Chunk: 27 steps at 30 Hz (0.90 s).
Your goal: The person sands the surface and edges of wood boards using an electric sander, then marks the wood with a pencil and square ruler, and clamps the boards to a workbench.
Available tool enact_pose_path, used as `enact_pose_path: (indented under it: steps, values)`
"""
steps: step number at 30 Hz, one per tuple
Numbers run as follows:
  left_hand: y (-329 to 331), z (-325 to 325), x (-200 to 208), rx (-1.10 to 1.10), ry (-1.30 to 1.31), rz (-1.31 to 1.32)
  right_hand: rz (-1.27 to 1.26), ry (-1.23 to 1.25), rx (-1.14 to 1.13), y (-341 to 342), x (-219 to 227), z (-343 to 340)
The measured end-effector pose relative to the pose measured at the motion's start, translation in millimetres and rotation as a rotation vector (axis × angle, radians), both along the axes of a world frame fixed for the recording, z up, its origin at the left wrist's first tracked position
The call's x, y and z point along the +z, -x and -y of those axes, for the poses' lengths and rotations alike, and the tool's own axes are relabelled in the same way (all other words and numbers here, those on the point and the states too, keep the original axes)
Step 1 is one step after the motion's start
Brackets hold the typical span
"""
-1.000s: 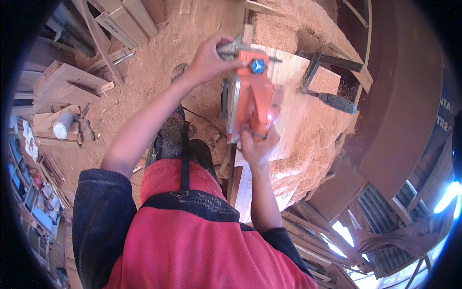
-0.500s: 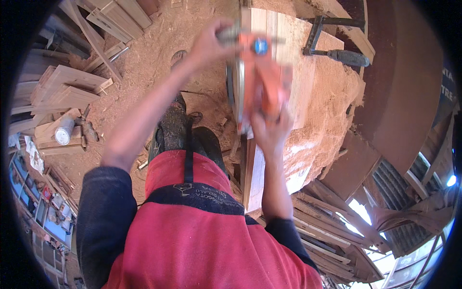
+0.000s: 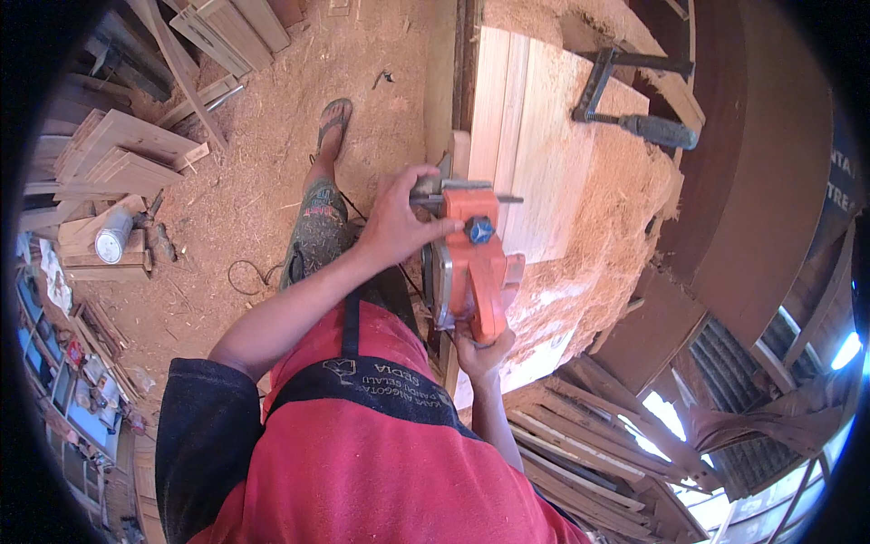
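An orange electric planer [image 3: 488,276] with a dark blue knob rests along the left edge of the pale wooden boards [image 3: 535,136]. My right hand [image 3: 480,354] is wrapped round its rear handle, close to my body. At the planer's front left side, my left hand [image 3: 399,222] grips a metal part, with the thumb laid toward the orange housing. A metal rod crosses the front of the planer. The underside of the planer is hidden.
A black bar clamp [image 3: 625,104] sits on the far right of the bench. Sawdust and shavings [image 3: 603,227] cover the bench's right side. At left lie stacked boards [image 3: 127,150] and a white can [image 3: 116,238]. More planks [image 3: 589,444] are piled at lower right.
The planer has come back toward my body along the boards, with both hands still on it. My left arm has drawn nearer with it.
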<state>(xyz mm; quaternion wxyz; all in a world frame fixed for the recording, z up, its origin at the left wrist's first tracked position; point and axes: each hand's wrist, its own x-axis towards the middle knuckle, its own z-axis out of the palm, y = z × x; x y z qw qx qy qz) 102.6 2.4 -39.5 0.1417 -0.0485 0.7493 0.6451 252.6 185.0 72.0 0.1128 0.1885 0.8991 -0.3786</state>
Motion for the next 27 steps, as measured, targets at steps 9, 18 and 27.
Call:
enact_pose_path:
  steps: [9, 18, 27]
  values:
    - [194.8, 32.6, -40.5, 0.08, -0.032, -0.193, -0.238, -0.013, 0.125, 203.3, -16.0, 39.3]
    - [318.4, 63.6, -59.7, 0.074, -0.077, -0.233, -0.473, -0.341, 0.414, 311.6, -43.2, 50.9]
    - [49.7, 1.6, -31.2, 0.028, 0.001, -0.135, -0.138, -0.119, 0.079, 58.6, -6.6, 12.2]
